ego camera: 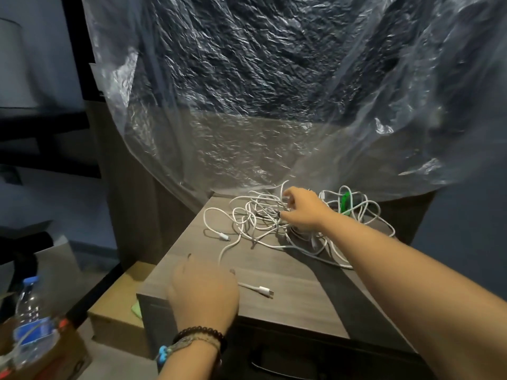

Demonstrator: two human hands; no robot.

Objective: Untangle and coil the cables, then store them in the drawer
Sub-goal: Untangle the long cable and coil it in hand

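A tangle of white cables [255, 215] lies on top of a grey-brown wooden cabinet [296, 294]. My right hand [301, 208] reaches into the middle of the tangle, its fingers curled and pinching cable strands. My left hand [203, 294], blurred, hovers over the near left part of the cabinet top with its fingers bent down onto a white cable whose plug end [264, 291] sticks out to its right. Another plug end [223, 237] lies free on the left. A green item [345, 204] sits among the cables at the back right. A drawer handle [270, 364] shows on the cabinet front.
Crinkled clear plastic sheeting [247, 105] hangs behind the cabinet and touches its back edge. A cardboard box [120, 305] stands on the floor to the left. A plastic water bottle [33, 319] with a blue label is at the bottom left.
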